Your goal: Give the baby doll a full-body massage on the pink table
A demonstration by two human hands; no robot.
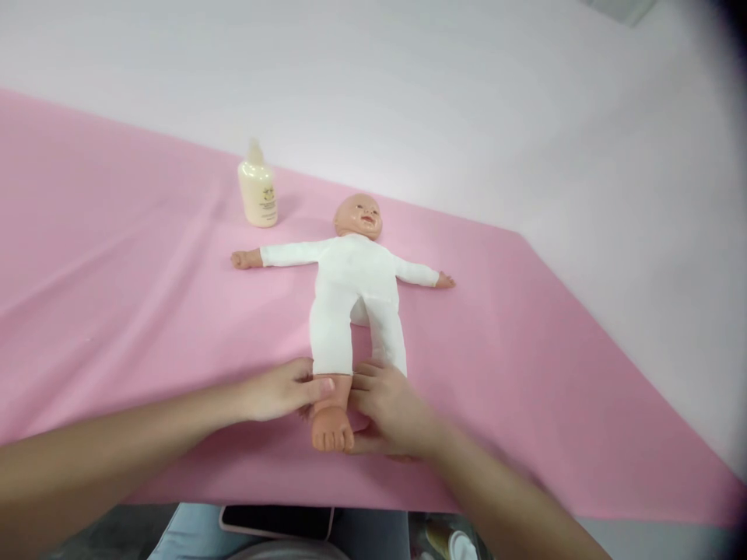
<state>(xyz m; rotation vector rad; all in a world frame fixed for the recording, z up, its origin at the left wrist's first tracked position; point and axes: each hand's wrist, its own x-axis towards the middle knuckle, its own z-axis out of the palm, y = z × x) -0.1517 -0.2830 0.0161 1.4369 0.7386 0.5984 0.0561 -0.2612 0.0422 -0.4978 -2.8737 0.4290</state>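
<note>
A baby doll (359, 268) with a white cloth body lies on its back, arms spread and head pointing away from me. My left hand (289, 389) is closed round the lower part of the doll's left-side leg, thumb on top of the shin and fingers partly hidden underneath. From the inner side, my right hand (388, 404) holds the same lower leg, its thumb near the bare foot (332, 429). The doll's other leg passes behind my right hand, which hides most of its lower end.
A pink cloth (496, 373) covers the table. Beyond the doll's outstretched arm stands a cream pump bottle (258, 190). A white surface (443, 101) lies past the cloth. Below the table edge, a dark-screened phone (277, 519) rests on my lap.
</note>
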